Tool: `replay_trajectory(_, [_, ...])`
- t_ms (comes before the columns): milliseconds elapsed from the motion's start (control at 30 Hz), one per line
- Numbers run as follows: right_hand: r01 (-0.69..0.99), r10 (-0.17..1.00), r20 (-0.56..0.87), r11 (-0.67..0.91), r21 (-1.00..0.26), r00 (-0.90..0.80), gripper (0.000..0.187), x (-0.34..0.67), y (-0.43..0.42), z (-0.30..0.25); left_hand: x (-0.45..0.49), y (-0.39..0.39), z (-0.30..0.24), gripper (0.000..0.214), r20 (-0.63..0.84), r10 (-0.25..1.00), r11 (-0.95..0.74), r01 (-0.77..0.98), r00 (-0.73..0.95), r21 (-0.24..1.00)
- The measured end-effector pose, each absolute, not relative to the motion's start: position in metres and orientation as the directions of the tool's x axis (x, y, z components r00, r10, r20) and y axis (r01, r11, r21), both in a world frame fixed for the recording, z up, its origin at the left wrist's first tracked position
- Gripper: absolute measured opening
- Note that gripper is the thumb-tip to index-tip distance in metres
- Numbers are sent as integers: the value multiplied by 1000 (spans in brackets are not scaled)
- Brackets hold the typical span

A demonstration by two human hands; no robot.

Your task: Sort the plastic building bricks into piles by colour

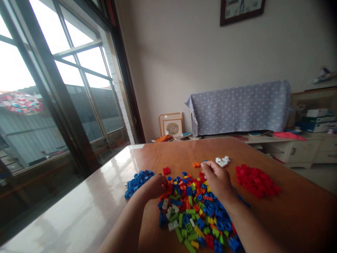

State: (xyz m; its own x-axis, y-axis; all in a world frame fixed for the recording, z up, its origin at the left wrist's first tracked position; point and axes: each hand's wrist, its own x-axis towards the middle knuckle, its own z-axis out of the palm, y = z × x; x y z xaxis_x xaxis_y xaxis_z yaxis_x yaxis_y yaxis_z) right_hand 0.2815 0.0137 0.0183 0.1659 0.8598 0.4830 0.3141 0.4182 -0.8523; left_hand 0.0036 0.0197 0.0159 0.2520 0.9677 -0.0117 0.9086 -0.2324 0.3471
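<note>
A big mixed heap of small plastic bricks (pixel 193 211) in blue, green, red, yellow and white lies on the brown wooden table (pixel 289 218) in front of me. My left hand (pixel 156 185) rests curled on the heap's far left edge, fingers closed; what it holds is hidden. My right hand (pixel 217 179) hovers over the heap's far side with fingers bent and pinched together near its top. Sorted piles lie around: blue bricks (pixel 138 181) at the left, red bricks (pixel 256 180) at the right, white bricks (pixel 222 161), a few orange ones (pixel 196 164) and a small red pair (pixel 166 170) behind.
A large dark-framed window (pixel 65 105) runs along the left of the table. Beyond the table stand a cloth-covered piece of furniture (pixel 239 107), picture frames (pixel 171 124) leaning on the wall and a low white cabinet (pixel 297 149) at the right. A framed clock (pixel 240 10) hangs high.
</note>
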Motion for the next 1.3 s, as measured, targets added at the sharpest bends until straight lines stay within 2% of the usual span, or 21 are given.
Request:
replay_trajectory(167, [323, 858, 481, 410, -853, 179, 40, 281, 14, 18, -5, 23, 6, 24, 37, 971, -230, 880, 236, 415])
replay_trajectory(300, [337, 864, 470, 393, -855, 183, 40, 281, 17, 15, -10, 21, 6, 25, -3, 974, -184, 802, 226, 569])
replay_trajectory(400, [338, 867, 459, 380, -861, 196, 41, 281, 18, 15, -8, 21, 10, 26, 32, 978, -170, 699, 206, 694])
replay_trajectory(533, [355, 864, 471, 390, -850, 180, 40, 281, 17, 16, -2, 21, 11, 21, 93, 986, -160, 616, 140, 772])
replay_trajectory(633, [366, 865, 475, 396, -843, 159, 39, 281, 18, 14, 5, 20, 9, 19, 130, 983, -179, 477, 133, 861])
replay_trajectory(733, [411, 876, 469, 390, -824, 110, 38, 281, 20, 10, 12, 17, 9, 21, 152, 968, -209, 307, 201, 928])
replay_trajectory(833, [532, 875, 482, 387, -753, 46, 30, 284, 26, 3, 17, 14, 11, 22, 137, 957, -205, 261, 256, 943])
replay_trajectory(933, [688, 870, 489, 390, -611, -59, 22, 289, 32, -6, 22, 11, 11, 19, 131, 958, -207, 298, 254, 932])
replay_trajectory(1067, [813, 880, 429, 397, -426, -205, 32, 293, 33, -13, 27, 10, 9, 19, 161, 950, -238, 287, 266, 928])
replay_trajectory(1167, [833, 887, 375, 409, -373, -268, 38, 293, 29, -12, 29, 10, 10, 22, 185, 945, -259, 275, 269, 926])
replay_trajectory(1300, [813, 879, 348, 449, -372, -326, 33, 291, 25, -8, 32, 7, 13, 24, 214, 931, -275, 183, 294, 944])
